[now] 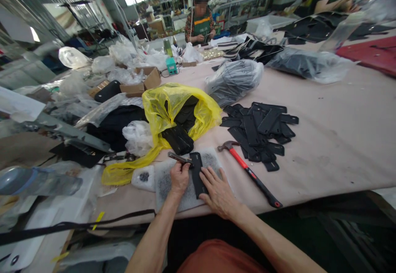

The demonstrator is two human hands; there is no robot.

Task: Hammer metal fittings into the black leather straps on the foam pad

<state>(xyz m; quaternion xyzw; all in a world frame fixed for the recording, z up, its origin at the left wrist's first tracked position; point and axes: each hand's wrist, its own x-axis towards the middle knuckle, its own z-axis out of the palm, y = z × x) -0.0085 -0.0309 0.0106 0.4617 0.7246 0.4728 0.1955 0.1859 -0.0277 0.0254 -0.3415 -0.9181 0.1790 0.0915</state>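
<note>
My left hand (180, 178) is closed round a slim metal tool (177, 157), whose exact kind I cannot make out. The tool lies nearly level over the top end of a black rectangular piece (197, 174). My right hand (219, 191) rests flat on that piece's right edge, fingers stretched out. Beneath the piece is a speckled grey-white slab (163, 178). A claw hammer (243, 163) with a red and black handle lies to the right of my right hand. Beyond it sits a loose pile of similar black pieces (252, 130).
An open yellow plastic bag (154, 99) with black pieces stands just past the slab. A small white bag (143, 179) with dark bits lies left of it. Farther back are a clear bag of grey pieces (235, 79), a cardboard box (151, 79) and a seated person (199, 25).
</note>
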